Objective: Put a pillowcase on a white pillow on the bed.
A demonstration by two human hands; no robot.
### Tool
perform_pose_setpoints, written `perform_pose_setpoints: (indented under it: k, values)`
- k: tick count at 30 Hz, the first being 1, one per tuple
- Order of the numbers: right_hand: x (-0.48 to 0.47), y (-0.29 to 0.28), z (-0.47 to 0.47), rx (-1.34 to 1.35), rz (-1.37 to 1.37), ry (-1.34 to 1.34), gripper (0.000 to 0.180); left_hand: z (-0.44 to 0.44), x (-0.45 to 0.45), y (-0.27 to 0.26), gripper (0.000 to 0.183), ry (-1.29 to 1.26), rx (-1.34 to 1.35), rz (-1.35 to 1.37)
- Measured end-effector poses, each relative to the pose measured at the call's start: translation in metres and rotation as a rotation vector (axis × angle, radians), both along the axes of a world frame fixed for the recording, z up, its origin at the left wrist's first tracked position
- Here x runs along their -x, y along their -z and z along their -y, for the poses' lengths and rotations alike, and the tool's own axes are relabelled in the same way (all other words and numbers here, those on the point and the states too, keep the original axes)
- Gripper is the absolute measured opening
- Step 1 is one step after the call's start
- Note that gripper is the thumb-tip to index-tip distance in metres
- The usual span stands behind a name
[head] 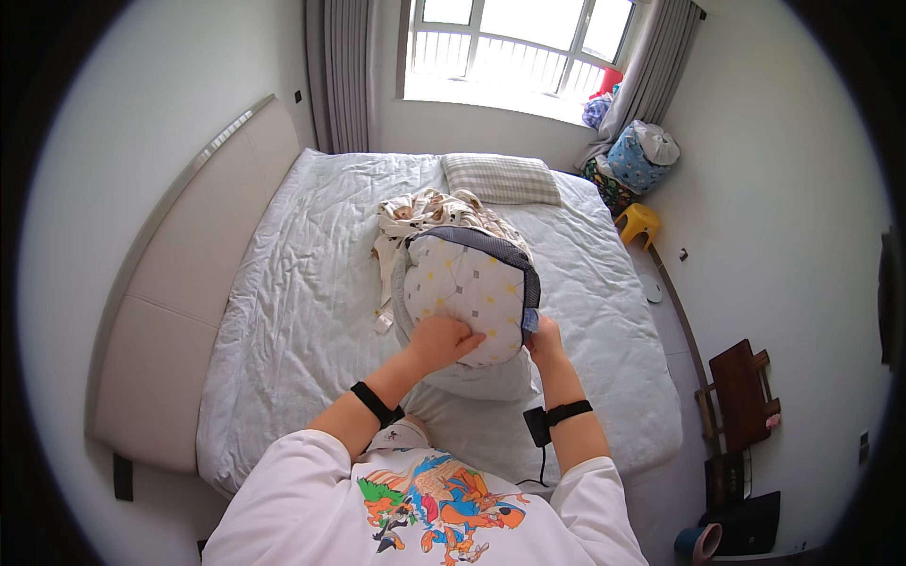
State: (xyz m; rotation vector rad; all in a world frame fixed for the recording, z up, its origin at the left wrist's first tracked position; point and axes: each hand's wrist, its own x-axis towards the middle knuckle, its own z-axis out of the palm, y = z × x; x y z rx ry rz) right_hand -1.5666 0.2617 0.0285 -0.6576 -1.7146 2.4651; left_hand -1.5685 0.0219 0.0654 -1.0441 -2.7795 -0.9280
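Observation:
A white pillow (463,283) with yellow and grey marks and a dark mesh border lies on the bed. My left hand (444,342) rests on its lower left part with the fingers bent; whether it pinches the fabric I cannot tell. At the lower right edge, my right hand (543,338) grips the dark border beside a pale blue tag. Under the pillow shows a plain light grey cloth item (488,382). Crumpled fabric with a brown animal print (425,209) lies behind and left of the pillow, and a white label (383,322) hangs from it.
A checked pillow (502,178) lies at the far side of the light grey bedsheet (297,283). The padded headboard (191,283) bounds the left. Along the right wall stand stuffed bags (637,159), a yellow stool (639,223) and a folded wooden table (743,396).

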Motion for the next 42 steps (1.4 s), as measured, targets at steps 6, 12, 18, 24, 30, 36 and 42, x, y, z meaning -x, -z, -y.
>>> perform_pose_setpoints:
  k: [6,12,18,24,30,36,42]
  values:
    - [-0.011,0.009,-0.032,-0.005,-0.090,-0.026,0.020,-0.022,0.011,0.042,0.040,0.202,0.351,-0.151]
    - [-0.014,0.001,-0.033,-0.531,-0.124,-0.007,0.030,-0.039,0.021,0.040,0.050,0.330,0.594,-0.067]
    - [-0.023,-0.061,-0.004,-0.762,-0.488,0.073,0.045,-0.040,0.021,0.012,0.055,0.330,0.455,0.024]
    - [-0.038,-0.084,0.017,-1.130,-0.286,0.006,0.042,-0.044,0.020,-0.057,0.046,0.365,0.123,0.194]
    - [-0.040,-0.080,0.012,-1.091,-0.297,-0.009,0.039,-0.050,0.010,-0.106,0.035,0.364,-0.069,0.033]
    - [-0.071,-0.097,0.020,-1.316,-0.546,0.470,0.023,-0.036,0.006,-0.107,0.034,0.399,0.111,-0.109]
    - [-0.094,-0.091,0.034,-1.141,-0.545,-0.360,0.022,-0.022,0.004,-0.125,0.036,0.458,0.153,0.106]
